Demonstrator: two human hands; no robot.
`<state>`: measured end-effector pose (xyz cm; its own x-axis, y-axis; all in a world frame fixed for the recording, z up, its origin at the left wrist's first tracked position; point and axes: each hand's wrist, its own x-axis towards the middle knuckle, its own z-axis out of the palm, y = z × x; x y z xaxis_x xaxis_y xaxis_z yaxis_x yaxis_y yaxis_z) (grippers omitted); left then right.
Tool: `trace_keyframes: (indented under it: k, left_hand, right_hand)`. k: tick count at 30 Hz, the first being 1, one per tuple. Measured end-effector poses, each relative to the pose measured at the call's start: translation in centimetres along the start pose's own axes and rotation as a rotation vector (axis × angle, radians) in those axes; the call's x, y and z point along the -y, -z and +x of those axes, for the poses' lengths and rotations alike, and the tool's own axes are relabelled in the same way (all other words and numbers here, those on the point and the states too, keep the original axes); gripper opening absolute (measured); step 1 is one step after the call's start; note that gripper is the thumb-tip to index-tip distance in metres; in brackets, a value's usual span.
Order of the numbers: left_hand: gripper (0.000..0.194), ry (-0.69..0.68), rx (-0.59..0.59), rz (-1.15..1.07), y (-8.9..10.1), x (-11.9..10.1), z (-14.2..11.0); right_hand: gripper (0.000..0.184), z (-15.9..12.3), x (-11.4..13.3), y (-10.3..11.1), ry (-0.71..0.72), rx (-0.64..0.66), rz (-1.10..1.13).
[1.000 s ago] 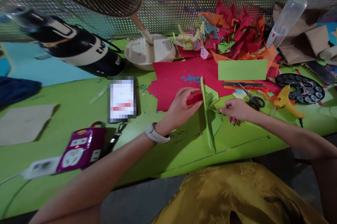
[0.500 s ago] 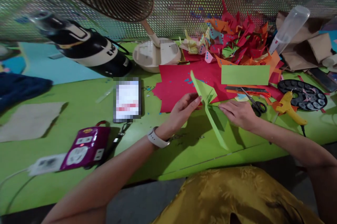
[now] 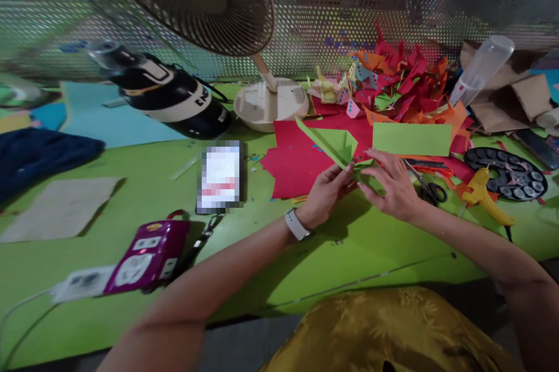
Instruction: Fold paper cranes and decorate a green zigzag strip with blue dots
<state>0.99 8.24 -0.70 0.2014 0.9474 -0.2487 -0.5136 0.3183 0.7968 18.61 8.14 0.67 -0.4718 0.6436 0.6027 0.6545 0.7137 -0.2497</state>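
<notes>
A folded light-green paper (image 3: 338, 144) is pinched by my left hand (image 3: 325, 194), between thumb and fingers, above the front of a red paper sheet (image 3: 301, 165). Its long narrow flap points up and to the left, and a wider fold stands behind. My right hand (image 3: 391, 186) is at the paper's right end with fingers spread and bent. Whether its fingertips touch the paper I cannot tell. Just behind that hand lies a flat green paper strip (image 3: 410, 139).
Scissors (image 3: 432, 188), a yellow glue gun (image 3: 478, 188) and a black palette (image 3: 506, 174) lie to the right. Folded coloured papers (image 3: 402, 75) are heaped behind. Leftward are a phone (image 3: 220, 177), purple power socket box (image 3: 148, 255), black bottle (image 3: 174, 95) and fan (image 3: 271, 104).
The green paper has turned; its lower flap no longer hangs toward me. My right hand has loosened from a closed pinch to spread fingers. The view has shifted slightly.
</notes>
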Motion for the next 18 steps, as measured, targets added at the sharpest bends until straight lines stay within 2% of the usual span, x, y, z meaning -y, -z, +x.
trace_keyframes:
  k: [5,8,18]
  left_hand:
    - [0.037,-0.073,-0.057,-0.072,-0.2,0.9,0.4]
    - [0.034,-0.067,-0.055,-0.073,-0.2,1.2,0.3]
    - [0.03,-0.121,-0.091,0.084,0.5,1.7,0.1]
  right_hand:
    - [0.019,0.0,-0.2,-1.3,-0.071,0.05,0.042]
    - [0.02,0.0,-0.5,-1.6,-0.083,0.061,0.08]
    - [0.014,-0.2,-0.3,-1.3,-0.123,0.06,0.155]
